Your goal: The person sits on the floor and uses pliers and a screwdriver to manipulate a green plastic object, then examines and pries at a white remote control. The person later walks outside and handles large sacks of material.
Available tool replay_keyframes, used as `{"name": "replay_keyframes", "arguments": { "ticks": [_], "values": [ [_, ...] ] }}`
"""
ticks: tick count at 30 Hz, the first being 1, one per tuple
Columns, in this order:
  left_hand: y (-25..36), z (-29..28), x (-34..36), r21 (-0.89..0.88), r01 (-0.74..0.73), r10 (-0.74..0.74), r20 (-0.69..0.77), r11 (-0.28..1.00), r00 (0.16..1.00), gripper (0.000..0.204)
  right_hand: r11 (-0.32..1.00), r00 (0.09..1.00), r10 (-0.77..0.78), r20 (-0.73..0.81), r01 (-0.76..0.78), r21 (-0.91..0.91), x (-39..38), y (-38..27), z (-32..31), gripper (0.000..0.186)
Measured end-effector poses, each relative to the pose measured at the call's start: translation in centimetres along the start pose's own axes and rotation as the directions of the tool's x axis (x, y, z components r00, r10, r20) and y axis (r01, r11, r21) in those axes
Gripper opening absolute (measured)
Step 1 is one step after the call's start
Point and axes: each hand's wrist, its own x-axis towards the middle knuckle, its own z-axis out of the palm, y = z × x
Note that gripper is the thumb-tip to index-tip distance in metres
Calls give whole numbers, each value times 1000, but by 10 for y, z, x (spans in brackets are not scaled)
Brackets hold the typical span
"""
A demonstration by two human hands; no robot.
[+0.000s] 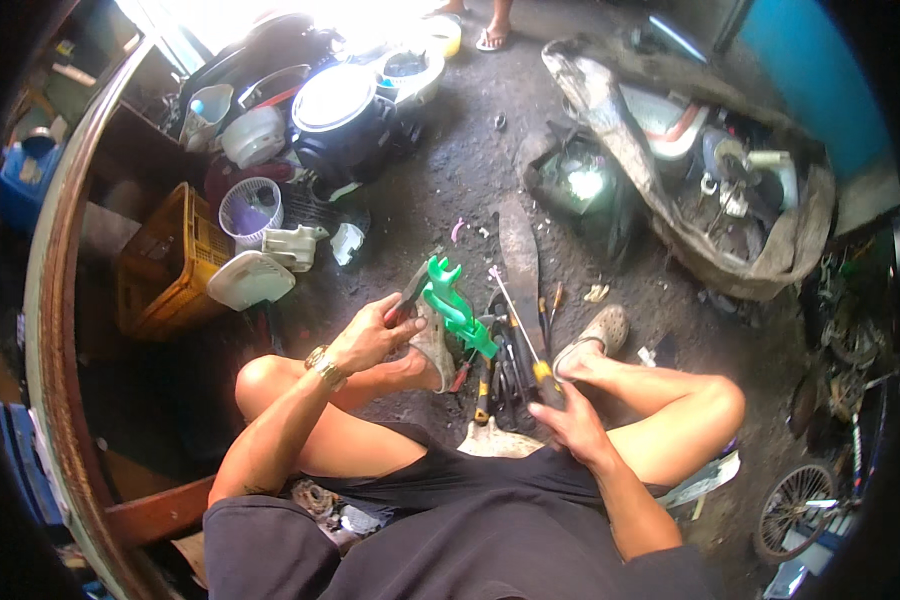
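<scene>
My left hand (363,338), with a watch on its wrist, is closed around dark-jawed pliers (411,290) with some red on the grip. At the jaws is a bright green plastic part (455,308), forked at its upper end. My right hand (576,424) grips a long-shafted screwdriver (516,318) by its yellow and black handle, its tip pointing up and away. A small pink piece shows at that tip, apart from the green part. Between my feet lie several hand tools (508,365), partly hidden by one another, beside a long flat blade-like piece (518,245).
Left of me stand a yellow crate (160,262), a white plastic basket (251,208) and a large black pot-like container (342,135). At the right lies an open sack (805,240) of scrap parts, with a spoked wheel (796,508) nearer me. Another person's foot (493,37) is at the far edge.
</scene>
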Motion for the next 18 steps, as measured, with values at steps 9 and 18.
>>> {"name": "replay_keyframes", "arguments": {
  "ticks": [9,18],
  "values": [
    [17,9,-7,-203,246,-231,94,948,968,21,969,972,-232,-22,229,-92,-78,-66,-81,48],
    [28,13,-6,-192,282,-268,92,940,959,17,928,933,-358,35,359,-94,-47,-48,-88,47]
  ]
}}
